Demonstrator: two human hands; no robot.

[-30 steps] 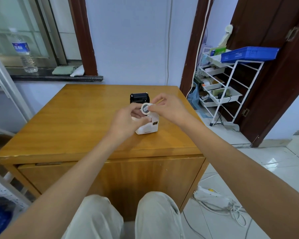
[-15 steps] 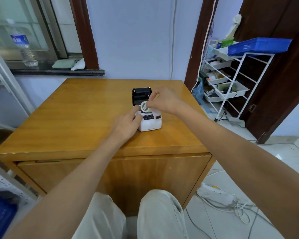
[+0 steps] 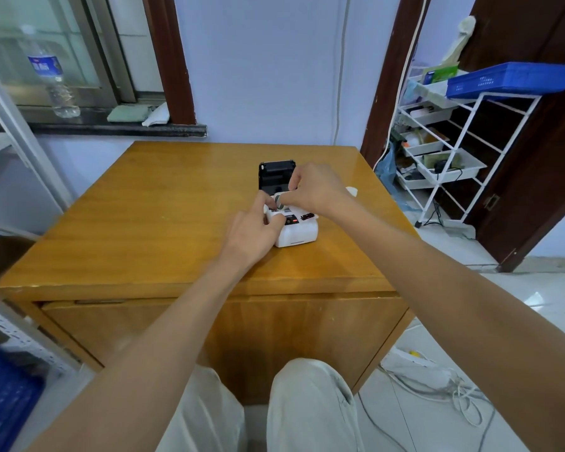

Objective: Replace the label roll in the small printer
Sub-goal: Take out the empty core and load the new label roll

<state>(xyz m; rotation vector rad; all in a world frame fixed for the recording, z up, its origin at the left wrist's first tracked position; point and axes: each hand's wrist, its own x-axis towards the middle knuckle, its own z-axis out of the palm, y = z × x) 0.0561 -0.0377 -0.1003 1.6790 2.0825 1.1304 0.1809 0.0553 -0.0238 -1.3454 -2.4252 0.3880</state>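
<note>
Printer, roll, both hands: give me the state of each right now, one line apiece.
Printer: upright on the table, black lid flipped open at the back.
Label roll: at the open bay, pinched on edge; not clearly seated.
Right hand: fingertips closed on the roll.
Left hand: gripping the printer's left side, steadying it.
Water bottle: standing upright on the window ledge.

Home room, wooden table (image 3: pixel 163 203), storage rack (image 3: pixel 454 151)
</note>
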